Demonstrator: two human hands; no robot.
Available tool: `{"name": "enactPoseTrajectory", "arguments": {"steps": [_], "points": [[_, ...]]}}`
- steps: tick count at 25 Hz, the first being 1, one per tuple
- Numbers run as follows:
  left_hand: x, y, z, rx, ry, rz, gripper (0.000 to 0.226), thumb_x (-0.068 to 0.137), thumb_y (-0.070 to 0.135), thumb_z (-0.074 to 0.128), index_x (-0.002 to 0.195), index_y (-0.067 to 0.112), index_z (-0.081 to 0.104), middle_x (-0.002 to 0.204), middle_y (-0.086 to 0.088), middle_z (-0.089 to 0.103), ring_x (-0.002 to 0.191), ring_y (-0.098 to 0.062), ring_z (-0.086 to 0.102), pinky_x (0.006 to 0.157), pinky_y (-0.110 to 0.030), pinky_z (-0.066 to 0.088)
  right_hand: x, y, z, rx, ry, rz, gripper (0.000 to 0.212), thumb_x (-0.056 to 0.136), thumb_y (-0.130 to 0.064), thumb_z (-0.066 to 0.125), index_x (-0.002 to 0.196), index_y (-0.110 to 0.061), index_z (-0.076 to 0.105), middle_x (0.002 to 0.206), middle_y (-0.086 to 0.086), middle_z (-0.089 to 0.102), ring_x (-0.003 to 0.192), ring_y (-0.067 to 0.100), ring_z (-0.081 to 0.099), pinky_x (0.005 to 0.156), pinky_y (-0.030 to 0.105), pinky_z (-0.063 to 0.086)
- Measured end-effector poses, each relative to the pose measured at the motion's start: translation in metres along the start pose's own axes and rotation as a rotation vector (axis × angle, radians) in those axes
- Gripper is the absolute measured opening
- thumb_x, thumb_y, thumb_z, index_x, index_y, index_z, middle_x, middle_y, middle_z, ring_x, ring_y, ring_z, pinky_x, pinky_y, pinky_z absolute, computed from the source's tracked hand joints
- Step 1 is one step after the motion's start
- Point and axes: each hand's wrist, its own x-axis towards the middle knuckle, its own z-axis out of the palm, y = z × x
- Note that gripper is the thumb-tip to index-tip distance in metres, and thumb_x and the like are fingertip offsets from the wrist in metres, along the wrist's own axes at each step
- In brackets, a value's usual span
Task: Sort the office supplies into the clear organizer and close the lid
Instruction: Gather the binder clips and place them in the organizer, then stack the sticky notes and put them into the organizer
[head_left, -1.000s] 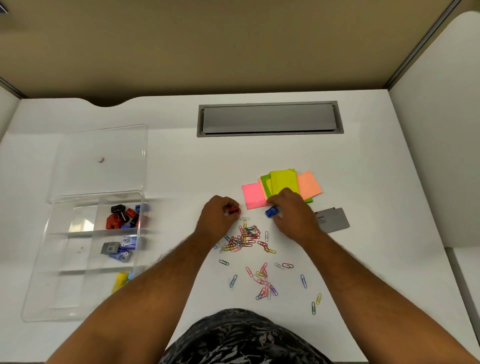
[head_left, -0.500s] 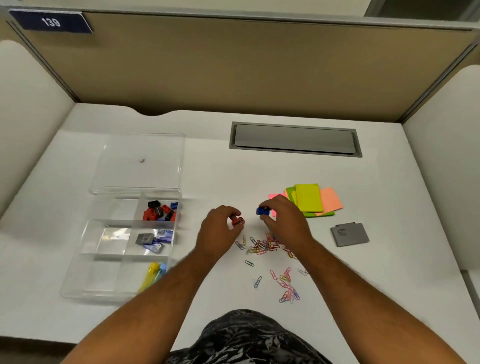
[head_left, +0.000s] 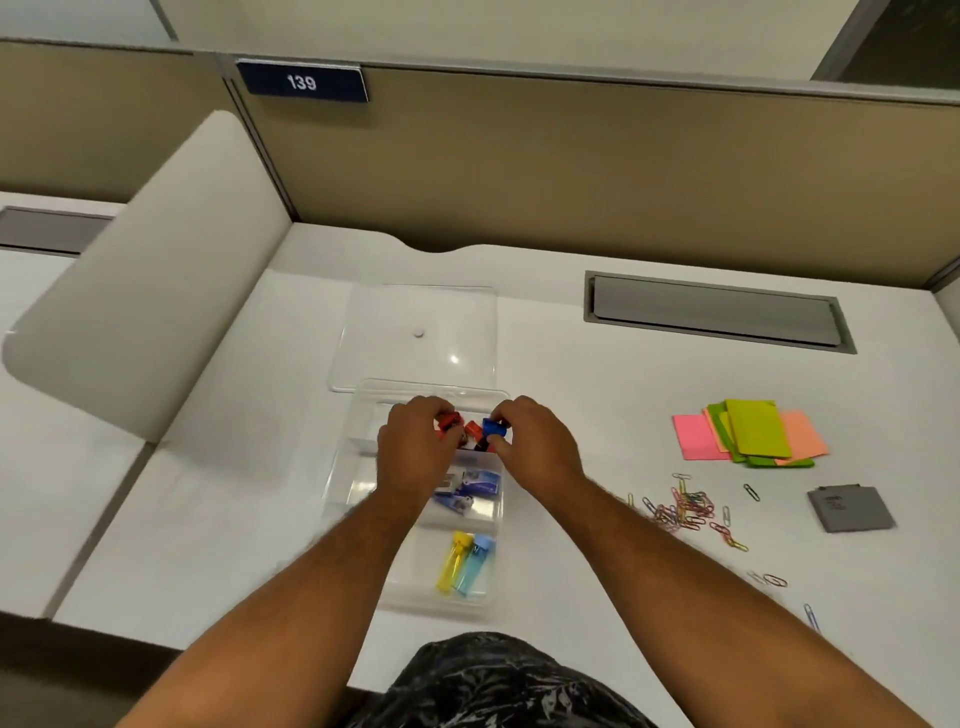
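The clear organizer (head_left: 337, 499) lies on the white desk with its lid (head_left: 415, 338) flat behind it. Both hands hover over its far compartment. My left hand (head_left: 415, 452) pinches a red binder clip (head_left: 448, 422). My right hand (head_left: 535, 447) pinches a blue binder clip (head_left: 493, 428). More red and black clips (head_left: 474, 431) lie beneath them. The middle compartment holds blue staple boxes (head_left: 470, 488), the near one yellow and blue highlighters (head_left: 465, 561). Coloured paper clips (head_left: 685, 509) are scattered on the desk to the right.
A stack of pink, green and orange sticky notes (head_left: 753, 431) and a grey card (head_left: 849, 509) lie at the right. A grey cable hatch (head_left: 717, 312) sits at the back. A white divider (head_left: 145, 291) stands on the left, a tan partition behind.
Both hands have carried the red and blue binder clips left from the paper-clip pile to above the organizer's far compartment. The camera has swung left.
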Motion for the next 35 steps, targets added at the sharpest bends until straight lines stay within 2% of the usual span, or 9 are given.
{"name": "enactPoseTrajectory", "arguments": {"steps": [4,11,16,22,25,27,30,33,35], "points": [[0.014,-0.002,0.000,0.030,-0.112,0.012,0.053,0.086,0.045,0.077,0.133,0.027,0.061,0.132,0.006,0.064,0.122,-0.020,0.056,0.106,-0.042,0.044,-0.005,0.009,0.002,0.026,0.059,0.099,0.035,0.090,-0.039,0.075,0.122,-0.029,0.064,0.118,-0.007,0.062,0.101,0.014,0.064,0.085,0.033,0.058],[0.002,0.034,0.040,-0.007,-0.193,0.266,0.045,0.083,0.037,0.077,0.126,0.027,0.064,0.124,0.008,0.066,0.116,-0.020,0.058,0.100,-0.039,0.044,-0.059,0.076,-0.039,0.068,0.235,0.318,0.022,0.090,-0.032,0.074,0.111,-0.028,0.068,0.102,-0.011,0.063,0.074,0.008,0.054,0.074,0.032,0.051],[-0.007,0.106,0.095,-0.031,-0.319,0.348,0.037,0.087,0.036,0.073,0.122,0.029,0.063,0.121,0.011,0.064,0.114,-0.017,0.055,0.097,-0.041,0.045,-0.089,0.153,-0.089,0.090,0.348,0.427,0.021,0.090,-0.026,0.076,0.109,-0.024,0.069,0.098,-0.008,0.067,0.079,0.010,0.057,0.076,0.031,0.048],[-0.025,0.194,0.183,-0.107,-0.475,0.304,0.035,0.084,0.036,0.074,0.116,0.027,0.065,0.114,0.009,0.064,0.106,-0.017,0.058,0.090,-0.042,0.054,-0.092,0.252,-0.144,0.112,0.385,0.470,0.018,0.090,-0.024,0.076,0.106,-0.020,0.070,0.094,-0.004,0.069,0.087,0.017,0.063,0.079,0.038,0.055],[-0.026,0.233,0.227,-0.127,-0.516,0.271,0.030,0.088,0.028,0.073,0.117,0.020,0.067,0.116,0.002,0.068,0.104,-0.020,0.063,0.091,-0.035,0.052,-0.082,0.298,-0.157,0.132,0.344,0.520,0.027,0.088,-0.024,0.078,0.113,-0.019,0.069,0.101,0.001,0.070,0.096,0.023,0.066,0.084,0.038,0.054],[-0.027,0.255,0.250,-0.162,-0.548,0.203,0.026,0.094,0.020,0.065,0.119,0.015,0.067,0.118,-0.004,0.070,0.107,-0.023,0.065,0.091,-0.027,0.047,-0.074,0.320,-0.160,0.108,0.283,0.552,0.040,0.088,-0.027,0.078,0.124,-0.016,0.066,0.114,0.008,0.069,0.106,0.028,0.064,0.091,0.039,0.052],[-0.031,0.283,0.274,-0.175,-0.550,0.081,0.027,0.098,0.013,0.055,0.123,0.008,0.065,0.121,-0.012,0.070,0.111,-0.028,0.063,0.088,-0.025,0.042,-0.066,0.337,-0.159,0.046,0.182,0.579,0.049,0.090,-0.032,0.074,0.132,-0.012,0.060,0.128,0.015,0.062,0.118,0.037,0.057,0.096,0.047,0.052],[-0.030,0.292,0.285,-0.190,-0.503,-0.014,0.027,0.095,0.008,0.054,0.120,0.005,0.064,0.117,-0.015,0.069,0.108,-0.031,0.063,0.084,-0.025,0.041,-0.057,0.338,-0.158,0.022,0.151,0.592,0.052,0.092,-0.033,0.070,0.137,-0.012,0.056,0.131,0.015,0.060,0.122,0.037,0.053,0.096,0.047,0.051],[-0.029,0.286,0.284,-0.210,-0.497,-0.062,0.029,0.096,0.009,0.052,0.122,0.006,0.064,0.119,-0.014,0.069,0.110,-0.030,0.062,0.084,-0.024,0.040,-0.052,0.329,-0.155,0.056,0.170,0.600,0.051,0.091,-0.027,0.071,0.137,-0.012,0.056,0.127,0.014,0.064,0.119,0.037,0.058,0.095,0.046,0.053]]}}
